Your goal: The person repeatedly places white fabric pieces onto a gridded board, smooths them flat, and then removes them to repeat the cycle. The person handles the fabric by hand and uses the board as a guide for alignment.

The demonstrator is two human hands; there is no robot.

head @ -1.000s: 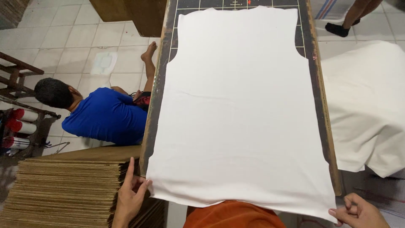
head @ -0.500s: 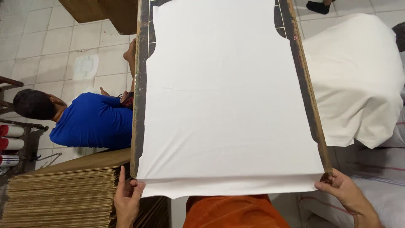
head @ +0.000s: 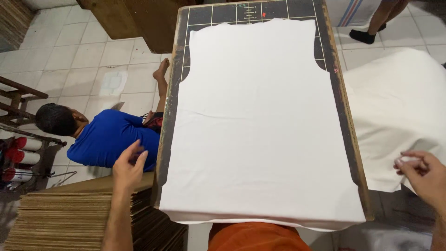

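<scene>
White fabric panel (head: 260, 125) (soft, light) flat on table (head: 346, 135); grab corners. Left hand (head: 129, 165) open, right hand (head: 425, 174) pinching fabric pile (head: 395, 107).

Even, bright overhead light is cast; the white fabric (head: 260, 130) is nearly overexposed, edges are bowed by wide-angle distortion, and shadows deepen toward 7 o'clock.
</scene>
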